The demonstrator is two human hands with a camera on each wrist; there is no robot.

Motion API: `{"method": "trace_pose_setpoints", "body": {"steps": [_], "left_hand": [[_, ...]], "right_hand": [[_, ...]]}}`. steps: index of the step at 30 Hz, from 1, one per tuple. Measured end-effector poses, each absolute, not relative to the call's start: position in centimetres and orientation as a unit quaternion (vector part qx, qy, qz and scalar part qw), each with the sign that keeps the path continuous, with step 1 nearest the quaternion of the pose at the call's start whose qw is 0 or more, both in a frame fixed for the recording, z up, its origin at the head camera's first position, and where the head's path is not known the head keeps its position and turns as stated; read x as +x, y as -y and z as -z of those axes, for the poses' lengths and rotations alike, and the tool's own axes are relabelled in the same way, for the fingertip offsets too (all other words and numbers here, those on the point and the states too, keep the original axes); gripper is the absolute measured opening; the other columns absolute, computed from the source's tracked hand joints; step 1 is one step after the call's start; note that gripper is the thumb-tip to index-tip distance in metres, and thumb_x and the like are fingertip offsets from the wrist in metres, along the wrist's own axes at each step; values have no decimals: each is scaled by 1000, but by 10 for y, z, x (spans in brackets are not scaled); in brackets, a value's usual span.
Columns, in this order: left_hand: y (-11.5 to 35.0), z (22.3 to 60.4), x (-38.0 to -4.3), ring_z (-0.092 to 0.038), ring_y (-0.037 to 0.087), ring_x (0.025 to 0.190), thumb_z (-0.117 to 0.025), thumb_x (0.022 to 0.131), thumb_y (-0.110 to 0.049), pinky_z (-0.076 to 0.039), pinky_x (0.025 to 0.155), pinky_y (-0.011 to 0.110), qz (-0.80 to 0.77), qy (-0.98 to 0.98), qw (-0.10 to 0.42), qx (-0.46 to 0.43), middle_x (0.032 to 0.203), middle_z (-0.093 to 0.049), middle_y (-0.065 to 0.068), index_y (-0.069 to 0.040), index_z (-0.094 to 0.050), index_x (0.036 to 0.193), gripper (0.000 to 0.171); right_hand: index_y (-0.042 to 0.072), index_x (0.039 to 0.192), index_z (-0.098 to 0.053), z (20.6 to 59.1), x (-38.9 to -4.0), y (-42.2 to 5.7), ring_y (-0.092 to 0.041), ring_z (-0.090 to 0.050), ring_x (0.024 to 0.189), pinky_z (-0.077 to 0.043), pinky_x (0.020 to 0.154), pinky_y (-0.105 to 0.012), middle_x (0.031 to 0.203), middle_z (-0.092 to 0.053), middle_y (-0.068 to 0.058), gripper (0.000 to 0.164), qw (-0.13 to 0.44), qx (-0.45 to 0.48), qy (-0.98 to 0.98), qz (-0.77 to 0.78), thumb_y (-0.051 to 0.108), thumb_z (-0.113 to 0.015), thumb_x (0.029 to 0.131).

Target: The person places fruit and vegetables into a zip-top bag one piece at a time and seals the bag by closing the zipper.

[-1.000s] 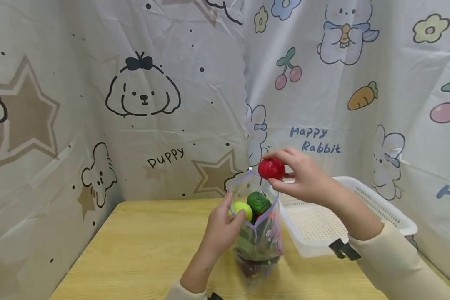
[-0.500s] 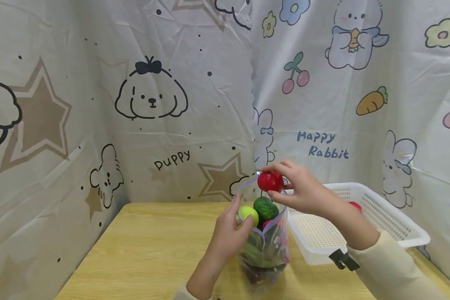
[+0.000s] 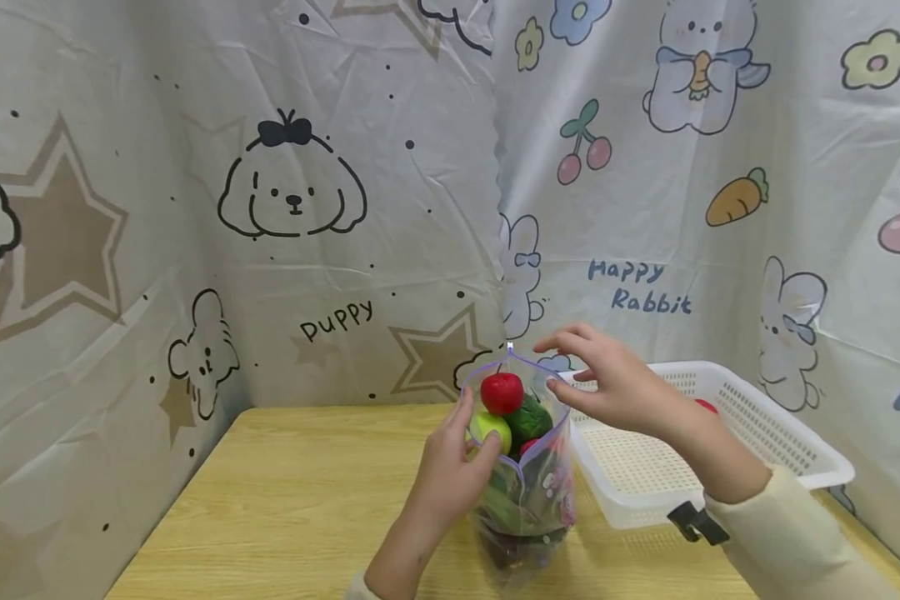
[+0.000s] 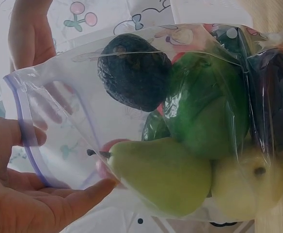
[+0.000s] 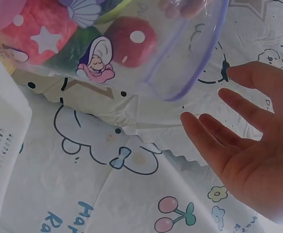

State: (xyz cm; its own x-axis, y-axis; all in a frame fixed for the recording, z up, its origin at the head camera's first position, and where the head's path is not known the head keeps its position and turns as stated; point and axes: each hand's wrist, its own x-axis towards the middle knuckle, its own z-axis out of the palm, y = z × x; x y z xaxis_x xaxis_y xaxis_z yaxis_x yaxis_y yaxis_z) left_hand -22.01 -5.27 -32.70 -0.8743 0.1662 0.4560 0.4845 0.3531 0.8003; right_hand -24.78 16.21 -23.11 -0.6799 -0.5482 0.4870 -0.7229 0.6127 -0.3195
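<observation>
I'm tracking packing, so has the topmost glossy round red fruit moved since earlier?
Yes, the fruit moved down and left, judged against the white perforated plastic basket in the head view.

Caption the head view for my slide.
Left hand holds a purple-rimmed clear plastic bag, a red apple topmost inside; empty right hand alongside, white basket at right.

"puppy" (plus "Happy Rabbit") on backdrop point(image 3: 435, 192)
</observation>
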Motion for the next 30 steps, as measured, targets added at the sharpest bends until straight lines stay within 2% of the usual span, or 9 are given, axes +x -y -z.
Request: {"method": "trace_pose_setpoints", "body": {"steps": [3,6,8,10,14,16,20,24,30], "left_hand": [[53,327,-221,-31,28,134,-54,91,-24,-49,93,41,533,809,148,-199,154,-21,18,-2,-26,145,64],[53,326,-221,-60,13,83,-54,91,-25,-53,90,38,535,809,142,-196,155,-21,16,-4,-26,145,64],[53,326,-221,-40,2,50,-54,91,-25,-55,87,35,536,810,139,-194,155,-20,15,-5,-25,145,64],[53,326,-220,-24,1,43,-54,91,-24,-55,87,35,532,813,140,-193,155,-21,14,-4,-25,145,64],[53,326,-220,-50,9,65,-53,92,-21,-51,93,38,525,815,148,-196,154,-22,16,-2,-26,145,63],[53,325,-220,-57,22,97,-53,92,-20,-50,93,40,522,815,152,-199,154,-22,17,-1,-27,144,62],[53,324,-220,-50,30,118,-53,91,-20,-49,93,41,522,815,153,-201,154,-22,18,0,-26,144,63],[53,325,-220,-23,26,138,-53,91,-19,-49,93,41,521,814,152,-204,154,-22,18,0,-26,144,63],[52,326,-220,-31,28,135,-53,91,-20,-48,93,41,522,813,152,-207,154,-21,18,0,-25,145,64]], "right_hand": [[14,116,-58,233,-249,-167,-27,-56,108,-60,73,-46,119,-59,-9,31,179,361,880,-253,13,-64,85],[13,115,-59,236,-251,-171,-29,-57,106,-60,72,-47,117,-59,-12,30,181,362,877,-257,11,-63,86],[13,114,-59,237,-251,-173,-30,-57,105,-60,72,-47,116,-59,-12,28,183,360,878,-258,10,-63,86],[13,114,-59,238,-251,-175,-31,-57,105,-60,73,-47,116,-58,-12,28,180,355,880,-259,10,-62,87],[13,113,-59,241,-253,-180,-34,-57,106,-60,74,-47,117,-58,-12,27,173,341,887,-260,9,-62,87],[12,113,-59,243,-254,-183,-35,-57,106,-60,74,-47,116,-58,-13,27,170,334,890,-259,8,-62,86],[9,114,-58,248,-260,-192,-35,-57,105,-60,73,-47,117,-57,-15,28,162,310,901,-255,8,-61,86],[7,117,-56,257,-272,-207,-36,-56,106,-60,74,-47,120,-56,-18,30,148,279,915,-250,10,-59,88],[1,119,-54,276,-301,-245,-41,-57,104,-54,82,-57,120,-57,-25,32,130,225,932,-253,12,-58,89]]}}
